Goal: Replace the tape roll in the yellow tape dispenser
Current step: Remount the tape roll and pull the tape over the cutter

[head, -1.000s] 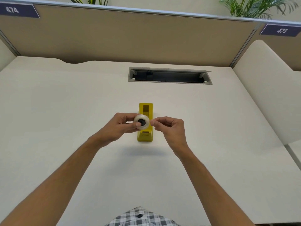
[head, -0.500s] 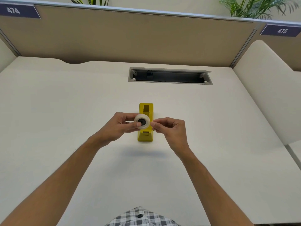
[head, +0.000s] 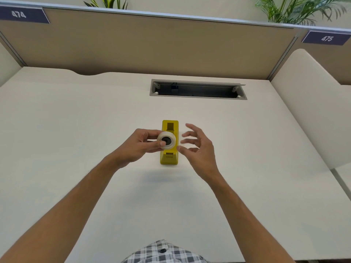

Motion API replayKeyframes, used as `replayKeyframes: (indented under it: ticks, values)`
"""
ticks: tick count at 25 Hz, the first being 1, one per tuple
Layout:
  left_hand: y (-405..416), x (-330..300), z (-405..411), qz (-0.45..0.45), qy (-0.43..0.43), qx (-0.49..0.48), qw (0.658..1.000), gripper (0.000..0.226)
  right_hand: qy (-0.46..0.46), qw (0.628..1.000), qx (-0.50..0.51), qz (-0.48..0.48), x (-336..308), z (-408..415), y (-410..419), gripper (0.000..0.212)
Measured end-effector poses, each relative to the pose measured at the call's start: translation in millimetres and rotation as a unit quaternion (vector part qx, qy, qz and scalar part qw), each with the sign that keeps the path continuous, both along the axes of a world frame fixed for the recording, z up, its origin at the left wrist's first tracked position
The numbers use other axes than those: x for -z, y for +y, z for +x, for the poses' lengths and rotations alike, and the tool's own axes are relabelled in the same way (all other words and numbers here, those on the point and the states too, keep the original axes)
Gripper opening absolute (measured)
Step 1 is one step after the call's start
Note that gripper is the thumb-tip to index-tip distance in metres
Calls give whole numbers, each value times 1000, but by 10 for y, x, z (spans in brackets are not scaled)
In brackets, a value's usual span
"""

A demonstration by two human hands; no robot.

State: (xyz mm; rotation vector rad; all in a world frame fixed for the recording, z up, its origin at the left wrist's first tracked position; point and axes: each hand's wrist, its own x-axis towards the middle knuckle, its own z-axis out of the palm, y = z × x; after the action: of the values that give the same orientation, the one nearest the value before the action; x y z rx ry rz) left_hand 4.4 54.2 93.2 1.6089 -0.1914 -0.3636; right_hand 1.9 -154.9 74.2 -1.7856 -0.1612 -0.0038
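Note:
The yellow tape dispenser (head: 169, 156) stands on the white desk (head: 76, 130), its long axis pointing away from me. My left hand (head: 140, 144) pinches a whitish tape roll (head: 167, 140) with a dark core, holding it just above the dispenser's middle so that it hides part of the body. My right hand (head: 197, 147) hovers to the right of the dispenser with its fingers spread and holds nothing. It touches neither the roll nor the dispenser.
A grey cable slot (head: 197, 89) is sunk into the desk behind the dispenser. A beige partition (head: 152, 44) closes the back, and a rounded white divider (head: 311, 111) stands on the right.
My right hand has let go of the tape roll's edge, opened its fingers and moved right. My left hand still holds the roll in the same place.

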Motion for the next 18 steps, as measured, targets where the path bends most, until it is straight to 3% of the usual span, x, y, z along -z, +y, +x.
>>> replayKeyframes:
  ticks: [4,8,14,18]
  values:
    - [-11,-41,-10,1,6,22,1000,31,-6,998,-65,12,-71,0,-26,49]
    - [-53,-69,3,21,12,59,998,33,-22,989,-136,-46,-124,17,-59,45]
    - [-120,-87,20,-7,49,55,997,35,-25,995,-99,-17,-163,22,-55,25]
    - [-205,-26,16,-53,63,-35,996,30,-30,998,-52,4,-150,25,-36,23]
